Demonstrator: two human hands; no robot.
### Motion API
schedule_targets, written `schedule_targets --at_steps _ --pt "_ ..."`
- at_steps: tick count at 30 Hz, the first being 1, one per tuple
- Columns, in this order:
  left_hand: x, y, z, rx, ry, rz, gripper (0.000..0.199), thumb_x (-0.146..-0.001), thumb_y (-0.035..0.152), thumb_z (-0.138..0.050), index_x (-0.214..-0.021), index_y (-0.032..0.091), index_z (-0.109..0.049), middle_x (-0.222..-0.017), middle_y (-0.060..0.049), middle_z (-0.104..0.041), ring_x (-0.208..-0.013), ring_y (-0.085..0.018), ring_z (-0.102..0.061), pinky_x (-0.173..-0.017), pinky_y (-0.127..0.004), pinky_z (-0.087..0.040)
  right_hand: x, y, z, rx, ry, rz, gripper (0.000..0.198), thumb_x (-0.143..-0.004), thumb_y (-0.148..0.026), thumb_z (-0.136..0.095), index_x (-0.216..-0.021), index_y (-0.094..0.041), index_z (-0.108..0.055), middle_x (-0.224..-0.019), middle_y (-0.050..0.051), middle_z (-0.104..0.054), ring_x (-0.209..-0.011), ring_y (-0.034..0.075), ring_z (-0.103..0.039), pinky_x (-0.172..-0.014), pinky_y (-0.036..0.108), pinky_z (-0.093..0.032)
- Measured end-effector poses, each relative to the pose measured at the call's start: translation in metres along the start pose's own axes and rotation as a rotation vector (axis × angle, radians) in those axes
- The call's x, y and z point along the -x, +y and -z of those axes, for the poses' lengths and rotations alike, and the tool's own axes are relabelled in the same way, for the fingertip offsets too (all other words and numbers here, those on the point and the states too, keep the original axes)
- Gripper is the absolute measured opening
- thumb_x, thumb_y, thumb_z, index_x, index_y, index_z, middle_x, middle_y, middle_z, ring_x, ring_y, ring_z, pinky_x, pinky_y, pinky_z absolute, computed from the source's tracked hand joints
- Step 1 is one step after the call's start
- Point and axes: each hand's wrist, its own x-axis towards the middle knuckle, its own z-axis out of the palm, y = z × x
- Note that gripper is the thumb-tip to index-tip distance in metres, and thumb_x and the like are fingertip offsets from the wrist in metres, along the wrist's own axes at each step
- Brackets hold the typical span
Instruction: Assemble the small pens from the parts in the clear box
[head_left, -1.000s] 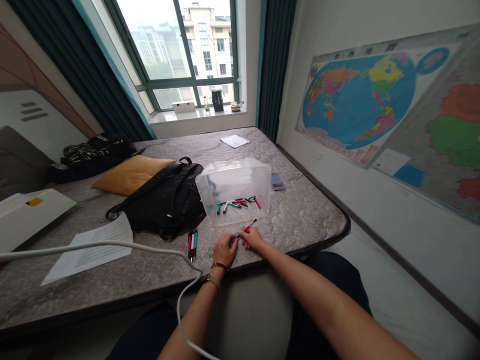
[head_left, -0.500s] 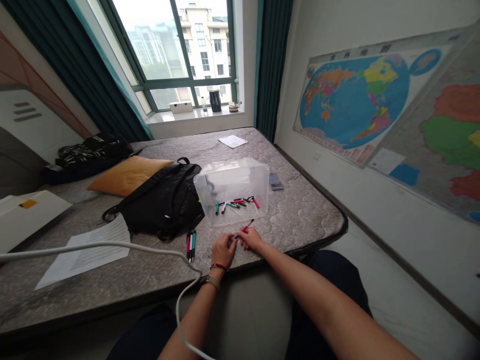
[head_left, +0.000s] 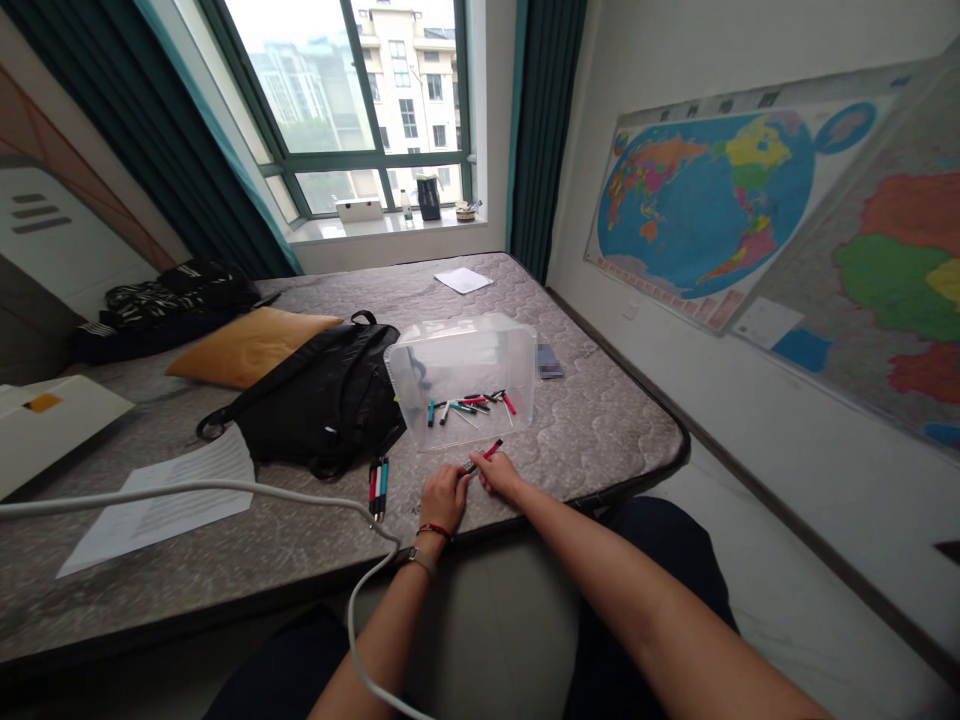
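Note:
Close to the mattress's front edge, my two hands meet over a red pen [head_left: 493, 449] with a dark end pointing away from me. My right hand [head_left: 500, 475] is closed around the red barrel. The fingers of my left hand [head_left: 443, 497] pinch the pen's dark and silver near end, partly hidden by the fingertips. Just beyond is a clear plastic box [head_left: 409, 412] lying on its side, its opening toward me. Several pen parts [head_left: 472, 402], red, teal, white and black, lie loose in it. Left of my left hand, assembled pens [head_left: 379, 488] rest side by side.
A grey-white cable [head_left: 300, 492] crosses the mattress [head_left: 600, 430] at the left and hangs over its edge. A black backpack [head_left: 330, 400], an orange pillow [head_left: 259, 347] and a printed sheet [head_left: 161, 505] lie left. A small dark blue item [head_left: 550, 362] is right of the box.
More of the red barrel now shows past my right fingers, and the thin rod seen poking from its far end is no longer visible. Both hands stay together in nearly the same place.

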Motion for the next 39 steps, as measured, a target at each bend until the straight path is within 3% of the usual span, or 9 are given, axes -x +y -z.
schedule_targets --at_steps 14,24,34,39 --pt "0.0001 0.0091 0.0009 -0.209 -0.038 -0.022 0.024 -0.101 0.029 -0.035 -0.099 0.021 -0.058 -0.099 -0.006 -0.063 -0.089 -0.021 -0.058 -0.077 -0.034 -0.036 0.0054 -0.0101 0.0016 -0.086 -0.064 -0.072 0.039 -0.095 -0.036 -0.05 -0.06 -0.018 -0.048 -0.041 -0.007 -0.042 -0.032 0.007 -0.038 -0.034 0.019 -0.025" --pt "0.0 0.0079 0.0002 -0.234 -0.031 -0.056 0.027 -0.101 0.028 -0.034 -0.097 0.022 -0.059 -0.098 -0.005 -0.062 -0.087 -0.02 -0.057 -0.077 -0.034 -0.035 0.0048 -0.0069 0.0016 -0.101 -0.081 -0.055 0.044 -0.093 -0.044 -0.053 -0.057 -0.019 -0.046 -0.04 -0.007 -0.043 -0.032 0.006 -0.038 -0.036 0.019 -0.025" --pt "-0.0015 0.005 -0.0001 -0.187 -0.024 -0.057 0.03 -0.102 0.027 -0.033 -0.089 0.021 -0.06 -0.093 -0.005 -0.063 -0.087 -0.019 -0.058 -0.075 -0.033 -0.036 0.0061 -0.0072 0.0055 -0.134 -0.154 -0.046 0.047 -0.095 -0.045 -0.052 -0.057 -0.018 -0.047 -0.042 -0.006 -0.045 -0.033 0.006 -0.039 -0.036 0.019 -0.027" --pt "-0.0012 0.0007 -0.0012 -0.08 -0.013 -0.042 0.024 -0.099 0.04 -0.045 -0.096 0.022 -0.06 -0.094 -0.003 -0.066 -0.089 -0.019 -0.06 -0.077 -0.032 -0.037 0.0043 -0.0047 0.0077 -0.15 -0.177 -0.042 0.047 -0.094 -0.049 -0.053 -0.058 -0.018 -0.05 -0.044 -0.005 -0.047 -0.035 0.007 -0.042 -0.037 0.019 -0.03"
